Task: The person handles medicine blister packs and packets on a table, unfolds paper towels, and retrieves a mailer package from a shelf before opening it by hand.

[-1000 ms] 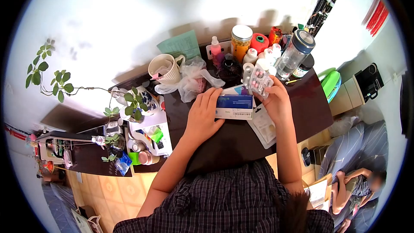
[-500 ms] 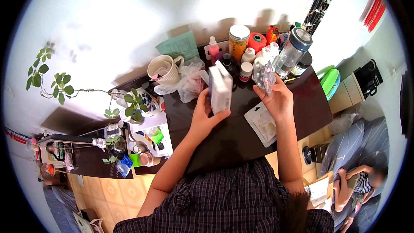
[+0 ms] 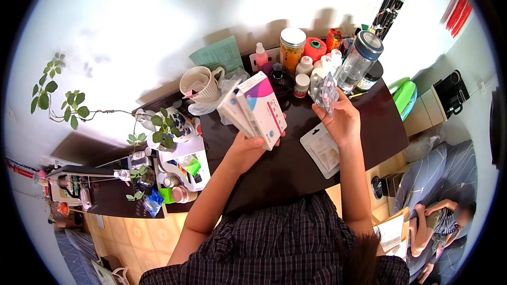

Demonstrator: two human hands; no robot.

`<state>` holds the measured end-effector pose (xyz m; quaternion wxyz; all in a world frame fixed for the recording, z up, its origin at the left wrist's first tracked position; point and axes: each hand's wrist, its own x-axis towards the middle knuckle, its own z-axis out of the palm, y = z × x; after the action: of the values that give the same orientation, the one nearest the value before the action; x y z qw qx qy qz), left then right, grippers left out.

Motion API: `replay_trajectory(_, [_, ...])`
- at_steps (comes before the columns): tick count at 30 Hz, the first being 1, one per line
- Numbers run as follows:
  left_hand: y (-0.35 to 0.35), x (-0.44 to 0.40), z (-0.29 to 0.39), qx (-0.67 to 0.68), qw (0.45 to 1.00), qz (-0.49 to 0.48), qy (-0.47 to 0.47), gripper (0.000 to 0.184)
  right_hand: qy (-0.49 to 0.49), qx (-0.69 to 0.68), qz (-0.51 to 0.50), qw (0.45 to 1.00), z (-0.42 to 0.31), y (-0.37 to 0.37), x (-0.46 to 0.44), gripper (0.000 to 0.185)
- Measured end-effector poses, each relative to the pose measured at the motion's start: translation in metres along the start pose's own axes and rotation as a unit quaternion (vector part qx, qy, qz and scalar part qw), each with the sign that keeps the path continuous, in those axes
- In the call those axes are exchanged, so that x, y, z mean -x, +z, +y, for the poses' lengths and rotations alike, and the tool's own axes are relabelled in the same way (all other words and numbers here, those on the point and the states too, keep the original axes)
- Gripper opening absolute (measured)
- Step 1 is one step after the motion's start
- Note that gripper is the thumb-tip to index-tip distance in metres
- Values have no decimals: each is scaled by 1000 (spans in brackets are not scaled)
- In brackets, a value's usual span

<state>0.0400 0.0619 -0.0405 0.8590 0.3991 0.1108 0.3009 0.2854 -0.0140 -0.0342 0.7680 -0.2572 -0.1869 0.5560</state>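
My left hand (image 3: 247, 152) grips two medicine boxes above the dark table (image 3: 269, 184). The front medicine box (image 3: 261, 106) shows a white face with a purple and pink corner; a second white box (image 3: 232, 110) is fanned out behind it. My right hand (image 3: 342, 122) pinches silvery blister packs (image 3: 326, 94) between thumb and fingers, near several bottles. Under my right wrist lies a flat white package (image 3: 321, 150) with a hanging slot, partly covered by the forearm.
Along the wall stand a white cup (image 3: 199, 85), a pink spray bottle (image 3: 261, 57), a gold-filled jar (image 3: 292, 47), small white bottles (image 3: 301, 84) and a clear tumbler (image 3: 359, 60). A plant (image 3: 168, 124) trails at left. Another person (image 3: 438, 221) sits at lower right.
My left hand has turned the boxes so the purple-and-white face shows, and they have fanned apart. My right hand with the blister packs has hardly moved.
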Motion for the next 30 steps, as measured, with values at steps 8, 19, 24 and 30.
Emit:
replay_trajectory(8, [-14,2,-13,-166,985,45,35,90,-4,-5,10,1000,0,0,1,57])
replay_trajectory(19, [5,-1,-11,-753,625,102,179,69,-42,59,-21,997,1,0,1,44])
replay_trajectory(24, [7,0,-10,-783,581,127,182,71,-37,346,-99,932,13,-2,7,33])
replay_trajectory(30, [4,2,-8,-750,626,134,167,74,-137,591,-169,777,26,19,11,26])
